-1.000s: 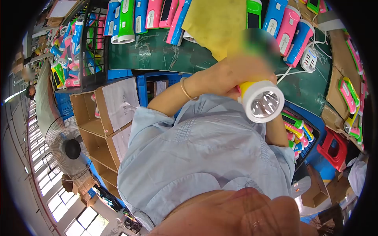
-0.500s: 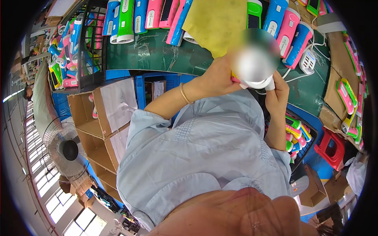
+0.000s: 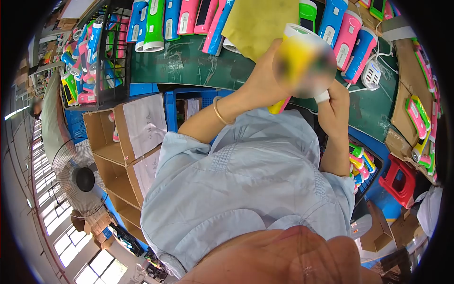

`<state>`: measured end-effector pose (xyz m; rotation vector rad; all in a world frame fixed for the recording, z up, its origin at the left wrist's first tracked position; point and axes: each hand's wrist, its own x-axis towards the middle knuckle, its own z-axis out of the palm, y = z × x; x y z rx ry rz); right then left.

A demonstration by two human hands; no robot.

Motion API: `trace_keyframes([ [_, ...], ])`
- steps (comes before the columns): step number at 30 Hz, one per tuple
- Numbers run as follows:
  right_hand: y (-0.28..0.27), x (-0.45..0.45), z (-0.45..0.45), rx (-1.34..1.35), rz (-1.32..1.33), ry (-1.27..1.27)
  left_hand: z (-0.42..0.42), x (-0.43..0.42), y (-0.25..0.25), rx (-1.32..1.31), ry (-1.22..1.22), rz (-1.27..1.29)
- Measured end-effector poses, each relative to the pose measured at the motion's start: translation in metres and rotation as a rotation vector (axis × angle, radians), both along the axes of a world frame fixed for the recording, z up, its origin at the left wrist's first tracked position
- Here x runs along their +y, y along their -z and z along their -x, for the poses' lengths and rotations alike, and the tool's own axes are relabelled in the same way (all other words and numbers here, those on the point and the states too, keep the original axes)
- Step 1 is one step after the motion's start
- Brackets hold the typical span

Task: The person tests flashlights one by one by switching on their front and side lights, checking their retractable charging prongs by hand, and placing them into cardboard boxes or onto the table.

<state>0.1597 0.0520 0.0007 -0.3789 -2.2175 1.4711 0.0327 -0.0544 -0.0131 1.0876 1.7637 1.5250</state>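
A yellow flashlight [image 3: 278,106] with a pink edge and a white head is held up in front of my chest. My left hand [image 3: 265,78], its wrist in a bangle, is closed around the flashlight. A round blur hides the flashlight's middle and part of my fingers. On the right, my right hand [image 3: 335,97] is curled in beside the blurred part, with a white band or strip [image 3: 322,97] at its fingers. Whatever it grips is hidden. Beyond my hands, a yellow cloth [image 3: 250,31] lies on the green table [image 3: 189,66].
Several flashlights line the table's far side, including a pink one [image 3: 347,35]. A white power strip [image 3: 371,75] with cables lies at right. The black crate [image 3: 113,90] holds more flashlights. Cardboard compartments [image 3: 111,142], a fan [image 3: 85,180] and a red stool [image 3: 398,182] stand around me.
The flashlight has been turned: its white head faced me and now points away, with the yellow body showing. My right hand has shifted slightly.
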Motion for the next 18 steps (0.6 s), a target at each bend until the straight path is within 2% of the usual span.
trace_keyframes([
  [4, 0.000, 0.000, 0.003, -0.094, -0.080, 0.081, 0.000, 0.001, 0.001, 0.026, -0.011, 0.060],
  [7, -0.006, 0.005, 0.003, -0.174, -0.127, 0.020, -0.002, 0.001, 0.000, 0.131, -0.058, 0.045],
  [10, -0.009, -0.009, 0.009, -0.224, -0.390, 0.189, -0.004, 0.008, 0.005, 0.192, -0.097, -0.014],
  [11, -0.004, -0.013, 0.013, -0.149, -0.435, 0.267, -0.005, 0.010, 0.005, 0.193, -0.117, -0.007],
  [13, 0.010, -0.009, 0.008, -0.202, -0.372, 0.211, -0.004, 0.010, 0.008, 0.206, -0.133, -0.013],
  [14, 0.017, -0.003, 0.015, -0.190, -0.349, 0.159, -0.001, 0.006, 0.012, 0.145, -0.088, 0.111],
  [16, 0.018, -0.004, 0.001, -0.190, -0.085, 0.080, 0.008, -0.003, 0.015, 0.462, -0.075, -0.087],
  [17, 0.054, -0.007, -0.013, 0.054, 0.361, 0.375, 0.018, -0.013, -0.008, 0.261, -0.036, 0.073],
  [18, 0.039, -0.001, -0.015, 0.248, 0.539, 0.447, 0.048, -0.021, -0.006, 0.655, -0.265, 0.023],
])
